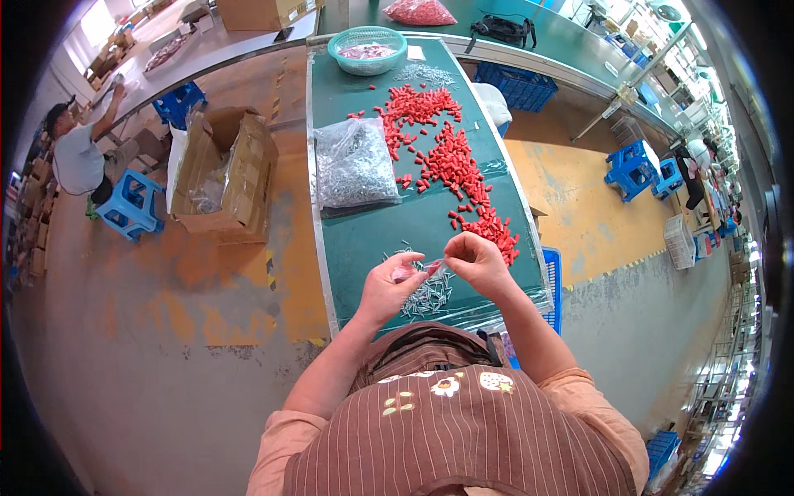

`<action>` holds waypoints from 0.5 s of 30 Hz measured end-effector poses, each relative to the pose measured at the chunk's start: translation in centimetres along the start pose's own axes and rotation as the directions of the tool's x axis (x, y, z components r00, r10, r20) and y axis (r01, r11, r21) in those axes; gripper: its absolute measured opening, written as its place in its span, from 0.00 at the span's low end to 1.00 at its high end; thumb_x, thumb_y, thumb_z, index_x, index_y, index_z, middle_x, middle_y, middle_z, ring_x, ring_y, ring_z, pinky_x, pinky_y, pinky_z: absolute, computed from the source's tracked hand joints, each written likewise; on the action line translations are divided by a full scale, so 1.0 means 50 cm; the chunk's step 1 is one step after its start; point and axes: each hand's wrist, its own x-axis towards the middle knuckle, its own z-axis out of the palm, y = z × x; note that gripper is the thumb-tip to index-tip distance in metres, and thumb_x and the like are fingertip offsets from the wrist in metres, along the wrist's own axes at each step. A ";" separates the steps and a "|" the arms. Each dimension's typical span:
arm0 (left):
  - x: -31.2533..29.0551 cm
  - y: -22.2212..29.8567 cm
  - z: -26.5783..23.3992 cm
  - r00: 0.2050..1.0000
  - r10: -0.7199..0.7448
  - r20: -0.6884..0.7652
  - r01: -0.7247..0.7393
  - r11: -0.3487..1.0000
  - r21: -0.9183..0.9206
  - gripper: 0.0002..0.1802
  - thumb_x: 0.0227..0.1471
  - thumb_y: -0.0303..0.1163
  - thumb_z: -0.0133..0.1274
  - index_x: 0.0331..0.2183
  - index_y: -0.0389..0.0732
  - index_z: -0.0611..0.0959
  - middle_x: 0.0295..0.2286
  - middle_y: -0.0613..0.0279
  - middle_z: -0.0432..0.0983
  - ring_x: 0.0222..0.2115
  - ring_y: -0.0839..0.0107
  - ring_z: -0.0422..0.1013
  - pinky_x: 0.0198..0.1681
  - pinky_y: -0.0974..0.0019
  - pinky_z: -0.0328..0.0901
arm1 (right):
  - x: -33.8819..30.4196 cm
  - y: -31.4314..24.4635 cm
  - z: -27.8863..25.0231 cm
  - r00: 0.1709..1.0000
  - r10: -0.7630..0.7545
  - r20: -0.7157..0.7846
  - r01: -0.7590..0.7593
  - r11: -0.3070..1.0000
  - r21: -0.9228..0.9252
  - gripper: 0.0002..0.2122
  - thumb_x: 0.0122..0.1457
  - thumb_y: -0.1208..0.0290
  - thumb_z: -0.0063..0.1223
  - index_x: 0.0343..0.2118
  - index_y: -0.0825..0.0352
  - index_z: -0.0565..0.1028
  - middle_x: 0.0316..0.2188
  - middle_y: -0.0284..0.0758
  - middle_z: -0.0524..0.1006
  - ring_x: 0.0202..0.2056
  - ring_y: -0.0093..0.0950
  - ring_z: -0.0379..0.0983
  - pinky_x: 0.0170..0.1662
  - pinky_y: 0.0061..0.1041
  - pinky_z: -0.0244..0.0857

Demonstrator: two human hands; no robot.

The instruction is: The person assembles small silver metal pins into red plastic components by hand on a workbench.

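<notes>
Over the heap of loose grey fasteners (426, 301), the left hand (385, 289) is pinching a small clear bag (437, 264), a red piece (432, 269) showing in it, between thumb and bent forefinger, while the right hand (480, 263) is gripping its other edge, thumb and fingertip pressed together. Beyond the heap, red plugs (451, 161) are lying mostly to the right, a large filled bag (356, 165) to the left. If either pinch is slipping on the slick film, or tugging too hard, the bag may be tipping or tearing, its contents dropping into the heap.

green table (356, 240): red pieces (453, 161), metal bits (428, 299), bag (356, 161)
</notes>
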 end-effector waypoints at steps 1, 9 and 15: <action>-0.003 0.003 0.006 1.000 -0.026 0.007 0.026 1.000 0.006 0.13 0.48 0.26 0.56 0.39 0.35 0.78 0.27 0.68 0.74 0.27 0.84 0.67 0.31 0.80 0.63 | -0.004 0.000 0.001 1.000 0.029 0.010 -0.029 0.999 0.019 0.06 0.49 0.80 0.54 0.32 0.71 0.72 0.27 0.30 0.74 0.32 0.17 0.70 0.38 0.19 0.65; -0.003 -0.002 0.013 0.998 -0.028 0.063 0.035 0.992 -0.118 0.06 0.50 0.26 0.54 0.31 0.34 0.80 0.27 0.64 0.77 0.28 0.81 0.70 0.33 0.78 0.65 | -0.026 -0.024 0.006 0.993 0.056 0.109 -0.055 0.998 -0.011 0.08 0.51 0.78 0.52 0.35 0.72 0.73 0.28 0.33 0.75 0.32 0.18 0.70 0.37 0.20 0.66; -0.005 0.008 0.016 0.997 -0.020 0.076 0.032 0.987 -0.156 0.06 0.50 0.26 0.55 0.31 0.34 0.80 0.27 0.64 0.77 0.29 0.80 0.71 0.34 0.77 0.66 | -0.035 -0.026 0.007 0.992 0.038 0.117 -0.024 0.992 -0.125 0.06 0.51 0.76 0.51 0.32 0.72 0.74 0.27 0.34 0.75 0.31 0.19 0.70 0.36 0.20 0.65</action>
